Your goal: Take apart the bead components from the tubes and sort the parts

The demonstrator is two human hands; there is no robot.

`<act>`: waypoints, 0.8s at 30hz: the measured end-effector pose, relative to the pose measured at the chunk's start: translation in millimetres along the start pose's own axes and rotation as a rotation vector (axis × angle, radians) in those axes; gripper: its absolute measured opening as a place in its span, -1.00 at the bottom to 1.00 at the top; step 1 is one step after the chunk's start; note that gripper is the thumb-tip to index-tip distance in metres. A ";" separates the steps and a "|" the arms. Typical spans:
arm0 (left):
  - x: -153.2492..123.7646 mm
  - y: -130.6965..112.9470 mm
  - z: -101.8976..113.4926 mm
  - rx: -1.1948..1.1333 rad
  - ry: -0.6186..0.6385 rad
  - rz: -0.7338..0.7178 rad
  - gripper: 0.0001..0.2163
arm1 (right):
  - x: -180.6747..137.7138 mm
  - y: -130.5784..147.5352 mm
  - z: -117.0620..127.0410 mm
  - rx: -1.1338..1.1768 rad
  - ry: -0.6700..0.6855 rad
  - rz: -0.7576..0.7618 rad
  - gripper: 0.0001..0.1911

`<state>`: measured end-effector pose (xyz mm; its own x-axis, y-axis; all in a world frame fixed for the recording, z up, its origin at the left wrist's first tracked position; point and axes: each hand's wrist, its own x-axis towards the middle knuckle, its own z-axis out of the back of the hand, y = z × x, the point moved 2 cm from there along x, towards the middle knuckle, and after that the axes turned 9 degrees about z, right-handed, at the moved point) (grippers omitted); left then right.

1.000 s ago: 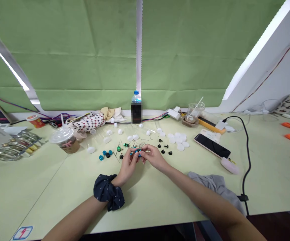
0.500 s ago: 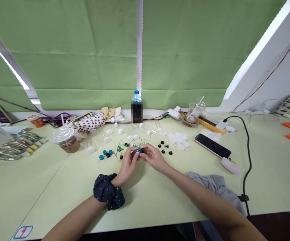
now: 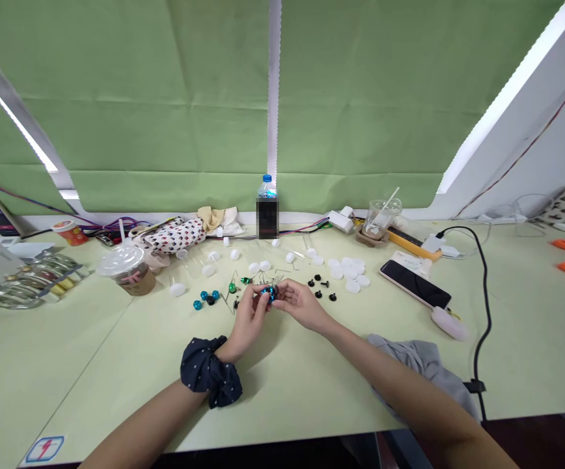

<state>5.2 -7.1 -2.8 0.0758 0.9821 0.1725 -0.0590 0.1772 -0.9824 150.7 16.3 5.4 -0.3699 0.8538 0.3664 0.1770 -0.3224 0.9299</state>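
Note:
A small shiny blue-and-black part [image 3: 271, 295] is held between the fingertips of both hands, just above the table. My left hand [image 3: 249, 317], with a dark dotted scrunchie [image 3: 209, 371] at its wrist, pinches the part from the left. My right hand [image 3: 304, 305] grips its right side with thumb and fingers. Fingers partly cover the part, so its exact kind is unclear. Left of the hands lie blue balls [image 3: 204, 296], a green ball [image 3: 232, 287] and thin bent metal rods [image 3: 227, 303]. Several black screw-like pieces [image 3: 318, 294] lie to the right.
White discs [image 3: 352, 273] and clear tubes with white caps [image 3: 208, 270] lie behind the hands. A lidded drink cup [image 3: 133, 277] stands left, a bottle [image 3: 267, 215] at the back. On the right are a phone [image 3: 414, 284], grey cloth [image 3: 416, 358] and a black cable [image 3: 485, 306].
The blue-and-black part has turned between the fingers, from lying sideways to a more tilted pose. Both hands stay almost in the same place.

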 end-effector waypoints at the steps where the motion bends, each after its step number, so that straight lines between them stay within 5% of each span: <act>1: 0.1 0.1 0.5 0.004 -0.005 0.002 -0.81 | -0.1 1.0 -0.4 -0.004 -0.001 0.018 -0.66; 4: -0.1 0.1 1.6 0.025 -0.004 0.001 -0.80 | -0.4 1.2 -1.1 0.014 -0.011 -0.022 -0.57; 7: -0.3 -1.1 2.1 0.045 0.008 -0.011 -0.79 | -0.3 0.3 -0.3 0.027 -0.009 -0.089 -0.69; 18: 0.1 -2.0 0.9 0.037 0.048 0.003 -0.80 | 0.2 5.7 0.8 0.016 0.024 -0.028 -0.71; 24: 0.7 -3.1 1.8 0.071 0.042 -0.009 -0.81 | -0.3 9.6 2.2 -0.025 -0.036 0.005 -0.54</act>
<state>3.6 -6.8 0.5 0.1187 0.9772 0.1763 -0.1288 0.1912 -0.9731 154.4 13.8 14.1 -0.3362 0.8662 0.3697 0.1556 -0.3361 0.9289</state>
